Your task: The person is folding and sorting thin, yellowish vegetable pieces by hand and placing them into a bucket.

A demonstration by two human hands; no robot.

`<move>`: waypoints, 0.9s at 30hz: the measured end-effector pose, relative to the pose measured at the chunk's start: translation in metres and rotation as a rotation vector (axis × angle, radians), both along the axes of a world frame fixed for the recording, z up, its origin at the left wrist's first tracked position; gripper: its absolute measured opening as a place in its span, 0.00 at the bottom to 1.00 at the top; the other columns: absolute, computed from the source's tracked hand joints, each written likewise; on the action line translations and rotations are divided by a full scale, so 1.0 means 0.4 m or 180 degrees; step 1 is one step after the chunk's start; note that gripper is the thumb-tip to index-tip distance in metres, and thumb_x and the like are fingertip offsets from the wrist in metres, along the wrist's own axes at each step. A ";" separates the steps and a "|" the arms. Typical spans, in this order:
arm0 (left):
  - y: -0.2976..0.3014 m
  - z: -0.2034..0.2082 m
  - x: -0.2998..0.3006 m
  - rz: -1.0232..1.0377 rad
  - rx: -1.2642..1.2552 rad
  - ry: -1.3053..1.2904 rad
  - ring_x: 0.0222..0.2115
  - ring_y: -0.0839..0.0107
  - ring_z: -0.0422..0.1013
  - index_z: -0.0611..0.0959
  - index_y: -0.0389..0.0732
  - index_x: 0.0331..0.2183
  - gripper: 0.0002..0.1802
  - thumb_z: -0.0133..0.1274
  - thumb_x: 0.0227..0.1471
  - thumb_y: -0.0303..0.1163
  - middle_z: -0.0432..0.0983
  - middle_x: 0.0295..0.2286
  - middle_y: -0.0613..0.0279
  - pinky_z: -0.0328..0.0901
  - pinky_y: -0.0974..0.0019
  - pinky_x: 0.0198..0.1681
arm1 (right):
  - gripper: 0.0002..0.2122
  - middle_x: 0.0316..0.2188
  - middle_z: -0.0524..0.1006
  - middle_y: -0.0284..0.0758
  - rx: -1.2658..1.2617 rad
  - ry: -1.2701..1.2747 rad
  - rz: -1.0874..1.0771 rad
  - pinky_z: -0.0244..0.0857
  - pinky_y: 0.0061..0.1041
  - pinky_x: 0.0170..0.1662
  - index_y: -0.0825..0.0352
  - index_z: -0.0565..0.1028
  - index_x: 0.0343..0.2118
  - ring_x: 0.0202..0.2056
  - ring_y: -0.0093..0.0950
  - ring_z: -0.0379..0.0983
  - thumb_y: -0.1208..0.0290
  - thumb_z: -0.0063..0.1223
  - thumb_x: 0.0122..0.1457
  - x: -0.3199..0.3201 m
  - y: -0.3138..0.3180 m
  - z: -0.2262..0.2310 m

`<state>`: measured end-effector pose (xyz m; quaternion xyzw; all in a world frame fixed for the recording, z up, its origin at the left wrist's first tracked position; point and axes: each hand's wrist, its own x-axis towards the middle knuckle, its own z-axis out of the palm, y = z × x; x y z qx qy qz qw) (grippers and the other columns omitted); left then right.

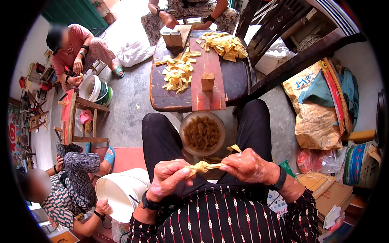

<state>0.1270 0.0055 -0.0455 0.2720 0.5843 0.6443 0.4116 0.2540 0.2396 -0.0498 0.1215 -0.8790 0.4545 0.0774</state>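
Both grips, left hand (pixel 169 177) and right hand (pixel 248 165), pinching one thin, crinkled yellow strip (pixel 201 166) between them.

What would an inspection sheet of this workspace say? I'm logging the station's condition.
Surface: dark round table with a red board across it.
Job's things: yellow strip pinched between left hand and right hand; bowl of knotted pieces between the knees.
Clutter: loose strips, wood block, white bucket.
Hands: both shut on the strip.
Cables: nothing seen.
Surroundings: sacks to the right, other people seated around, concrete floor.
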 end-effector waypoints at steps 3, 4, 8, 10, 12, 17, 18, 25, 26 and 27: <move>0.000 -0.002 -0.007 -0.0117 -0.0105 -0.0202 0.24 0.76 0.73 0.81 0.29 0.32 0.09 0.49 0.58 0.26 0.77 0.27 0.57 0.67 0.74 0.29 | 0.06 0.16 0.70 0.41 -0.0254 -0.0189 0.0034 0.62 0.34 0.21 0.69 0.72 0.27 0.19 0.41 0.70 0.72 0.54 0.58 -0.005 0.007 0.005; -0.001 -0.012 -0.013 -0.0202 -0.0164 -0.0145 0.25 0.75 0.74 0.80 0.29 0.34 0.09 0.51 0.57 0.26 0.77 0.28 0.57 0.67 0.73 0.31 | 0.06 0.16 0.70 0.41 -0.0340 -0.0262 0.0028 0.62 0.34 0.21 0.69 0.72 0.27 0.19 0.41 0.70 0.73 0.54 0.58 -0.008 0.009 0.005; 0.016 -0.021 -0.054 -0.0676 -0.0326 0.0506 0.46 0.66 0.71 0.76 0.29 0.46 0.22 0.59 0.49 0.27 0.74 0.44 0.52 0.64 0.66 0.50 | 0.06 0.16 0.69 0.42 -0.0598 -0.0480 0.0054 0.61 0.34 0.21 0.69 0.72 0.27 0.19 0.42 0.70 0.74 0.54 0.58 -0.016 0.018 -0.010; 0.036 -0.010 -0.057 -0.0673 -0.0394 0.1227 0.48 0.64 0.70 0.75 0.32 0.47 0.27 0.63 0.44 0.26 0.73 0.47 0.51 0.63 0.64 0.51 | 0.06 0.16 0.70 0.43 -0.0636 -0.0544 0.0055 0.60 0.35 0.21 0.69 0.72 0.27 0.19 0.43 0.70 0.74 0.53 0.58 -0.017 0.021 -0.018; 0.067 0.005 -0.042 -0.0588 -0.0309 0.1641 0.47 0.58 0.71 0.76 0.34 0.47 0.27 0.64 0.44 0.28 0.73 0.46 0.48 0.65 0.62 0.51 | 0.06 0.16 0.70 0.43 -0.0736 -0.0622 0.0052 0.61 0.35 0.21 0.69 0.72 0.27 0.20 0.43 0.70 0.73 0.53 0.59 -0.018 0.021 -0.022; 0.128 -0.017 -0.006 -0.0792 -0.0055 0.2612 0.32 0.54 0.74 0.76 0.36 0.40 0.15 0.58 0.48 0.25 0.72 0.35 0.50 0.70 0.60 0.32 | 0.07 0.17 0.71 0.43 -0.0677 -0.0622 0.0088 0.62 0.35 0.22 0.70 0.72 0.27 0.21 0.44 0.71 0.73 0.52 0.59 -0.012 0.025 -0.035; 0.120 -0.023 0.005 -0.0893 -0.0234 0.2409 0.28 0.53 0.72 0.76 0.34 0.35 0.10 0.57 0.48 0.20 0.73 0.29 0.51 0.66 0.58 0.27 | 0.07 0.17 0.71 0.43 -0.0647 -0.0650 0.0129 0.62 0.35 0.22 0.70 0.72 0.27 0.21 0.44 0.71 0.72 0.52 0.60 -0.008 0.030 -0.035; 0.044 0.062 -0.044 -0.1343 -0.0335 0.1627 0.20 0.58 0.72 0.79 0.33 0.31 0.03 0.53 0.53 0.23 0.73 0.21 0.52 0.63 0.62 0.22 | 0.07 0.15 0.69 0.41 -0.0569 -0.0560 0.0506 0.63 0.35 0.22 0.68 0.73 0.30 0.19 0.40 0.70 0.70 0.49 0.61 0.026 -0.003 -0.010; 0.040 0.066 -0.059 -0.1238 -0.0446 0.1729 0.20 0.59 0.71 0.79 0.33 0.31 0.04 0.53 0.54 0.24 0.72 0.21 0.52 0.63 0.63 0.22 | 0.07 0.16 0.69 0.41 -0.0506 -0.0548 0.0459 0.63 0.36 0.23 0.68 0.72 0.30 0.20 0.41 0.71 0.70 0.49 0.62 0.012 -0.008 -0.020; 0.040 0.070 -0.077 -0.1064 -0.0635 0.1821 0.20 0.59 0.71 0.78 0.33 0.31 0.04 0.53 0.54 0.25 0.72 0.21 0.53 0.63 0.63 0.22 | 0.07 0.16 0.69 0.42 -0.0624 -0.0426 0.0334 0.63 0.37 0.23 0.69 0.72 0.29 0.20 0.42 0.71 0.70 0.49 0.62 -0.012 -0.010 -0.022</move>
